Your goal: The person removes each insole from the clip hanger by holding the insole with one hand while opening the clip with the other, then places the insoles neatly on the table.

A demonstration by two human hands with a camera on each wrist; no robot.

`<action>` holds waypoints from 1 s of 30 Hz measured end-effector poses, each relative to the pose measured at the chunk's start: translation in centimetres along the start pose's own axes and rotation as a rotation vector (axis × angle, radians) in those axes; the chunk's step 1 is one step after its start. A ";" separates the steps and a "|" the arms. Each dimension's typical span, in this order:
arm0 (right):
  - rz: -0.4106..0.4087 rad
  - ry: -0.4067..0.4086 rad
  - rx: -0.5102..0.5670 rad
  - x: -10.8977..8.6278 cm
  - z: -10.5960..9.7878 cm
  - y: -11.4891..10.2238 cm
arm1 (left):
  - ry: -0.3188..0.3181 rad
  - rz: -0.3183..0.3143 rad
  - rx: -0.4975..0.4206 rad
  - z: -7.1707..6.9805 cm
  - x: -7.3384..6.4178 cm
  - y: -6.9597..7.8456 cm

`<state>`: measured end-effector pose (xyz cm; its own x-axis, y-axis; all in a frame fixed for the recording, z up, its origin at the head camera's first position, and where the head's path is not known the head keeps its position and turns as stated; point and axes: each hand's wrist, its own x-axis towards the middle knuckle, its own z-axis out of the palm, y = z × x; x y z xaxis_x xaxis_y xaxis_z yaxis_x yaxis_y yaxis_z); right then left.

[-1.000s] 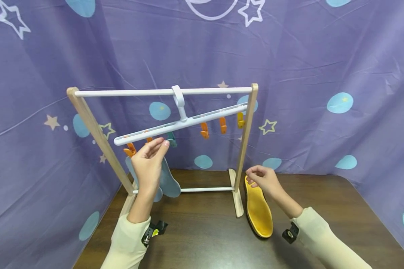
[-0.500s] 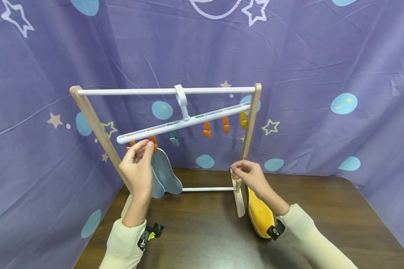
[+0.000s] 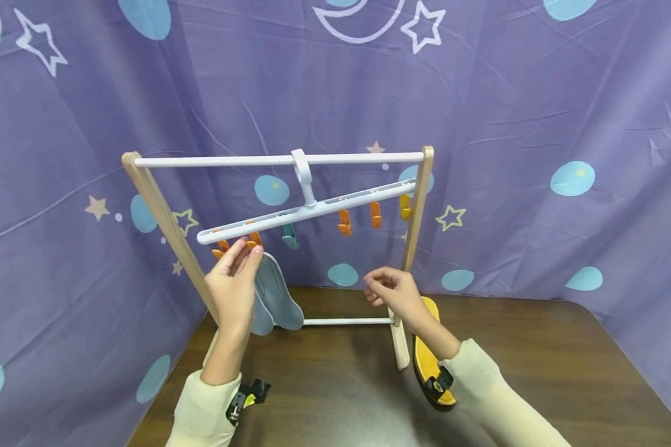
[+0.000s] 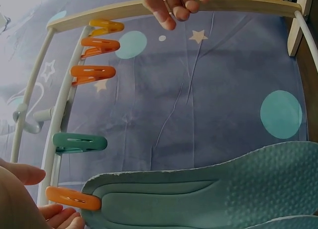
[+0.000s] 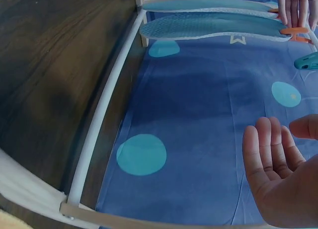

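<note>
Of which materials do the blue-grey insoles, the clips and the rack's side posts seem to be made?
Blue-grey insoles: probably matte foam, as the dimpled surface and rough-cut edge suggest; rubber is possible.
Clips: likely smooth moulded plastic, judging by even, solid colours and rounded shapes.
Side posts: apparently wood with a matte finish, from their pale tan tone.

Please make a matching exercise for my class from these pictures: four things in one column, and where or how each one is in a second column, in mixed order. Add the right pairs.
Things
1. Yellow insole
2. Blue-grey insoles
3. Green clip
4. White hanger

Places and states
A. Attached to the tilted bar, holding no insole
B. Hooked over the white top rail
C. Lying on the brown table, partly hidden by an arm in the head view
D. Hanging from orange clips

Right pairs: 1-C, 2-D, 3-A, 4-B
</note>
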<state>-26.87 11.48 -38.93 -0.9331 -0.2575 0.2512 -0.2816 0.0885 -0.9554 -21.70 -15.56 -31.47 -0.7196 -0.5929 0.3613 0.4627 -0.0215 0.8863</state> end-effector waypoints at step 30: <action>-0.147 -0.131 -0.042 2.3 6.8 -1.6 | -0.040 0.102 0.055 -0.3 0.9 0.0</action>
<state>-27.05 4.20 -37.88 -0.8450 -0.3930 0.3626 -0.4242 0.0799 -0.9020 -22.16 -16.34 -31.21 -0.6906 -0.5573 0.4610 0.5065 0.0822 0.8583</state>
